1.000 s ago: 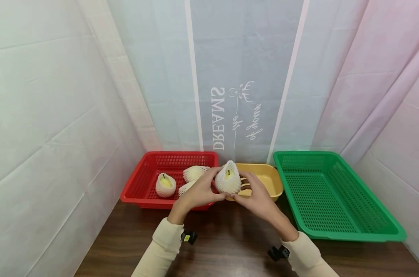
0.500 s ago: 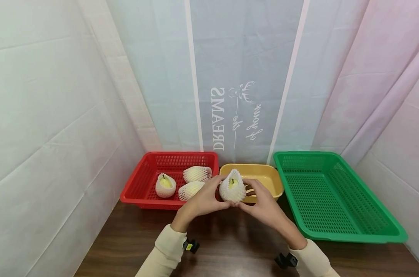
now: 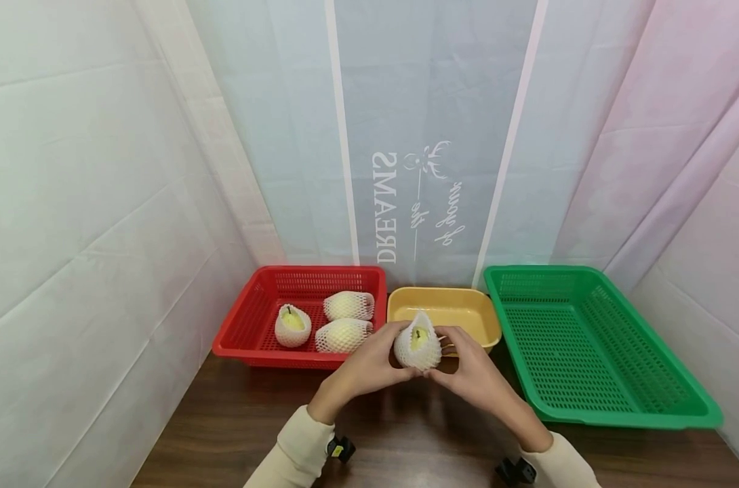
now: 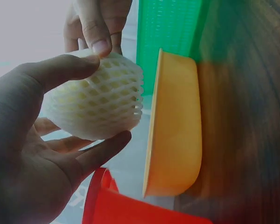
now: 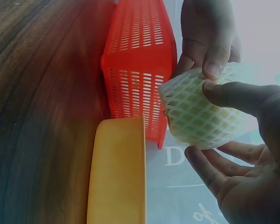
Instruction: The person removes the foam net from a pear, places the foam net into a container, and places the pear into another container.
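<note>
A pale yellow pear (image 3: pixel 417 344) in a white foam net sleeve is held up between both hands, its stem showing through the sleeve's opening. The left hand (image 3: pixel 372 366) grips it from the left, thumb on the near side and fingers curled beneath, as the left wrist view shows. From the other side the right hand (image 3: pixel 476 373) grips the same pear, and the thumb tips nearly meet. In the right wrist view the net (image 5: pixel 200 109) covers the fruit's side. Behind and below the pear stands a yellow basin (image 3: pixel 467 313), partly hidden by the hands.
A red basket (image 3: pixel 247 315) at the left holds three more sleeved pears: one upright pear (image 3: pixel 293 326) and two lying ones, a rear pear (image 3: pixel 348 306) and a front pear (image 3: pixel 343 335). At the right stands a green basket (image 3: pixel 589 359). All rest on a dark wooden table (image 3: pixel 406 440).
Both hands have brought the pear down, nearer the wearer and slightly to the right, away from the red basket. The lying pears there are now more fully visible.
</note>
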`<state>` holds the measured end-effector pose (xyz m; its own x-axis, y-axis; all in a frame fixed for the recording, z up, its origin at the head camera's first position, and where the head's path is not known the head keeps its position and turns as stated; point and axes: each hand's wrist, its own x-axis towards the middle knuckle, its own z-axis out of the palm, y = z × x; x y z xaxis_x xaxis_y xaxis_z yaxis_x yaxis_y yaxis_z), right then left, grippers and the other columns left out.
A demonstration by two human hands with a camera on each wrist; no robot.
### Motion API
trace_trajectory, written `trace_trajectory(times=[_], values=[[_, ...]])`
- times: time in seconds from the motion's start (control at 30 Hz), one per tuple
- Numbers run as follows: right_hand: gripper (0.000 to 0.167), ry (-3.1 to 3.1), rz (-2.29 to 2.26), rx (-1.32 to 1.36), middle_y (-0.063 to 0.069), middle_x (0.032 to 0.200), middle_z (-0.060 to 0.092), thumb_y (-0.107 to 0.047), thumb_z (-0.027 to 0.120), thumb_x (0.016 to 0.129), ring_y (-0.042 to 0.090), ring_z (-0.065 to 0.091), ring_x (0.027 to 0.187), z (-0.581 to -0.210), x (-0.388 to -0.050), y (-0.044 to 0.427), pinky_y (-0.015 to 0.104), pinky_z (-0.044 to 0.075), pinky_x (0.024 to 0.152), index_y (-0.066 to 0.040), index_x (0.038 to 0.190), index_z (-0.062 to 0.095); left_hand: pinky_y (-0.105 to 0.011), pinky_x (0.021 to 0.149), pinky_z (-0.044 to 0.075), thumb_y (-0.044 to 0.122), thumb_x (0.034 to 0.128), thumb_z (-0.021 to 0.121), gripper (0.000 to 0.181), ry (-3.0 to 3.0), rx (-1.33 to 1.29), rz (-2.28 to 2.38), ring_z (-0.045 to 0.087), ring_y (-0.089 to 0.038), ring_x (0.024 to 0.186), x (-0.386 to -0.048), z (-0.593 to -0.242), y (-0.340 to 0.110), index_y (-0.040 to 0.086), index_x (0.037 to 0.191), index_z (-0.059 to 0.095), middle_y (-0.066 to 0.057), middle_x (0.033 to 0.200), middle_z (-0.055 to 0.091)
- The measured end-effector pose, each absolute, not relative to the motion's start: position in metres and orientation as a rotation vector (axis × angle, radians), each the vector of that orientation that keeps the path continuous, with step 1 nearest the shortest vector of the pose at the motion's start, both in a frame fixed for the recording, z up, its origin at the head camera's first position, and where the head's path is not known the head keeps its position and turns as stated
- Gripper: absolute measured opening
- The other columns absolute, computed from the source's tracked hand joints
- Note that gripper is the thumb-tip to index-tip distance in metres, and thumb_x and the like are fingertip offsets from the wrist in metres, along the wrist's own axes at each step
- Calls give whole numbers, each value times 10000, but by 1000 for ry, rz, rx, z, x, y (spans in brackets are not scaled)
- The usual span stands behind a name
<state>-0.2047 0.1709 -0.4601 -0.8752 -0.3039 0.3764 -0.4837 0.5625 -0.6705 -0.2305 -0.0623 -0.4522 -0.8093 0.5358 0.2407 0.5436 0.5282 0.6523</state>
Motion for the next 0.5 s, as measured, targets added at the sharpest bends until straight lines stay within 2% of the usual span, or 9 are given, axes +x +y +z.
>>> trace_trajectory(times=[0.27, 0.5], values=[[759, -2613, 1178, 664, 62, 1232, 657, -24, 948, 762, 244, 696, 1084, -466, -198, 175, 374, 628, 893, -51, 1425, 581, -374, 1107, 524, 266, 887, 877, 808, -2755, -952, -1214, 586, -149, 1288, -221, -462, -57, 144, 1567, 458, -38, 1485, 580], [715, -2677, 1203, 664, 25, 1223, 639, -70, 951, 779, 182, 684, 1086, -475, -195, 178, 359, 627, 895, -118, 1398, 596, -335, 1066, 538, 267, 882, 876, 804, -2777, -938, -1194, 595, -123, 1243, -214, -474, -54, 145, 1561, 463, -32, 1455, 588]])
